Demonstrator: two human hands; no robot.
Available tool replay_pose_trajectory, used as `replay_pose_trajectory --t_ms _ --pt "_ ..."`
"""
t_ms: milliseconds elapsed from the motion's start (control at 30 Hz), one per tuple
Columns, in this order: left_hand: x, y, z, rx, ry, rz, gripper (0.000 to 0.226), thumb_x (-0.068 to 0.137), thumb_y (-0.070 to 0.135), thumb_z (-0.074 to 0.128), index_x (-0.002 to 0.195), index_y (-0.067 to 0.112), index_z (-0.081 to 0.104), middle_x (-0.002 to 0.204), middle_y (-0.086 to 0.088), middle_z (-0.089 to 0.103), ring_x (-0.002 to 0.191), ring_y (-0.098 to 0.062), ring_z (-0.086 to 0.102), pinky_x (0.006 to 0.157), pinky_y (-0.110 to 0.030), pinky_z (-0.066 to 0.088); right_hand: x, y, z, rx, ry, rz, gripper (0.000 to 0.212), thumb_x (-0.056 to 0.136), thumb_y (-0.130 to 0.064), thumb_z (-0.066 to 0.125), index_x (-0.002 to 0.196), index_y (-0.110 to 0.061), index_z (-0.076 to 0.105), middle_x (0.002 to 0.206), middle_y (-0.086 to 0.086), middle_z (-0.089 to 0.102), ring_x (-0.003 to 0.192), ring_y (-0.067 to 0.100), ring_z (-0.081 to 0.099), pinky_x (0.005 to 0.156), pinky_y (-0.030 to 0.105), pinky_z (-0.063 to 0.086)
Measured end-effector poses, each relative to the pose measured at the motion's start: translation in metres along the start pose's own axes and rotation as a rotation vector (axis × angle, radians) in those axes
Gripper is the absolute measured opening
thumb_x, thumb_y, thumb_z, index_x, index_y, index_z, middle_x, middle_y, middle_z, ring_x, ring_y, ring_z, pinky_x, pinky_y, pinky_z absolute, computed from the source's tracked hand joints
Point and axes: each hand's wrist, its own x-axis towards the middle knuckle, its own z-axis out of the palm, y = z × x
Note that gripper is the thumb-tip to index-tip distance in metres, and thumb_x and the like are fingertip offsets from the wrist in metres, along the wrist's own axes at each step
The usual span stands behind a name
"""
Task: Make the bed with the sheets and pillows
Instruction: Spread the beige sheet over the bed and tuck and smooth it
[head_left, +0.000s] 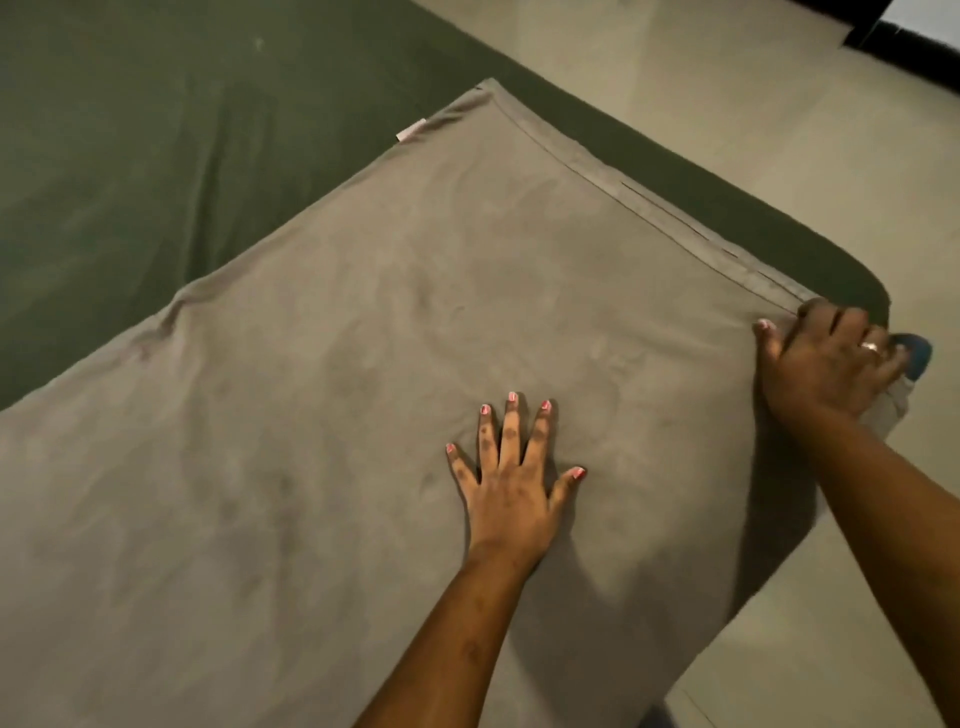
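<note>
Left hand (511, 488) flat on grey sheet (337, 338), right hand (826, 358) seemingly pinching its corner

Grey sheet (363, 364) flat over green mattress (130, 156).

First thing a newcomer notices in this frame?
The grey sheet spread slantwise over the dark green bed fills most of the view. The left hand presses flat on it near the middle, while the right hand grips its hemmed corner at the bed's right edge.

Dim, soft, slightly blurred, wide-angle.
</note>
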Motion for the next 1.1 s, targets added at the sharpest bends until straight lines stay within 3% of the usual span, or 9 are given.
replay_pose_trajectory --t_ms 100,167,267,400,567,667,800,900,1100 --pt "0.016 0.018 0.011 0.011 0.136 0.031 0.07 0.088 0.072 0.013 0.15 0.041 0.005 0.161 0.004 0.005 0.145 -0.022 -0.011 0.11 -0.058 -0.007 0.016 0.011 -0.011 -0.139 0.063 -0.323 0.033 0.102 -0.036 0.029 0.103 -0.009 0.048 0.1 0.022 0.06 0.091 0.039 0.057 0.088 0.051 0.044" --pt "0.023 0.031 0.016 0.019 0.148 0.076 0.068 0.09 0.07 0.016 0.15 0.039 0.01 0.16 0.003 0.011 0.147 -0.022 -0.001 0.111 -0.054 -0.006 0.022 0.017 -0.023 -0.241 -0.013 -0.5 0.028 0.103 -0.031 0.026 0.107 -0.012 0.045 0.096 0.016 0.065 0.08 0.033 0.063 0.076 0.042 0.049" --pt "0.038 0.046 0.015 0.092 0.145 0.163 0.066 0.092 0.067 0.019 0.15 0.036 0.018 0.158 0.0 0.023 0.146 -0.024 0.018 0.112 -0.052 0.004 0.028 0.027 -0.032 -0.351 -0.112 -0.514 0.033 0.104 -0.031 0.021 0.128 -0.013 0.036 0.107 0.014 0.063 0.081 0.028 0.065 0.065 0.035 0.049" --pt "0.047 0.049 0.013 0.152 0.09 0.192 0.066 0.093 0.067 0.013 0.147 0.034 0.031 0.152 0.0 0.037 0.14 -0.024 0.035 0.109 -0.053 0.019 0.025 0.034 -0.016 -0.176 -0.001 -0.402 0.036 0.103 -0.031 0.024 0.116 -0.006 0.045 0.087 0.019 0.063 0.067 0.037 0.061 0.07 0.046 0.052" --pt "0.055 0.04 0.009 0.13 0.046 0.235 0.065 0.092 0.068 0.013 0.148 0.037 0.026 0.154 0.002 0.032 0.142 -0.021 0.029 0.111 -0.048 0.012 0.026 -0.019 -0.007 0.069 0.14 -0.132 0.03 0.098 -0.022 0.038 0.122 -0.005 0.043 0.119 0.028 0.048 0.111 0.044 0.044 0.103 0.061 0.025" --pt "0.075 0.029 0.002 0.117 0.124 0.238 0.056 0.097 0.056 0.024 0.143 0.03 0.04 0.15 0.002 0.04 0.139 -0.019 0.035 0.112 -0.047 0.019 -0.009 -0.111 0.008 0.259 0.176 -0.568 0.04 0.098 -0.029 0.028 0.128 -0.014 0.048 0.128 0.019 0.055 0.121 0.032 0.04 0.106 0.058 0.023" --pt "0.114 -0.009 -0.016 0.168 0.156 0.099 0.054 0.083 0.04 0.038 0.125 0.017 0.064 0.131 -0.007 0.06 0.125 -0.025 0.053 0.103 -0.053 0.036 -0.034 -0.205 0.027 0.125 -0.232 -0.962 0.063 0.088 -0.053 0.015 0.147 -0.038 0.03 0.155 -0.008 0.03 0.144 0.015 0.021 0.115 0.047 0.005" --pt "0.132 -0.042 -0.026 0.175 0.158 0.134 0.051 0.095 0.046 0.029 0.139 0.03 0.047 0.147 0.002 0.044 0.139 -0.021 0.036 0.111 -0.051 0.023 0.013 -0.206 0.044 0.038 -0.267 -0.958 0.069 0.084 -0.064 0.0 0.149 -0.044 0.01 0.159 -0.013 0.012 0.148 0.014 0.007 0.116 0.048 0.001" --pt "0.155 -0.107 -0.06 0.079 0.174 -0.125 0.063 0.09 0.06 0.004 0.15 0.041 0.008 0.16 0.01 0.007 0.148 -0.011 0.0 0.118 -0.04 -0.001 0.114 -0.184 0.043 -0.111 -0.236 -0.668 0.059 0.096 -0.059 0.005 0.151 -0.04 -0.001 0.161 -0.005 0.001 0.148 0.024 -0.001 0.118 0.052 -0.002"
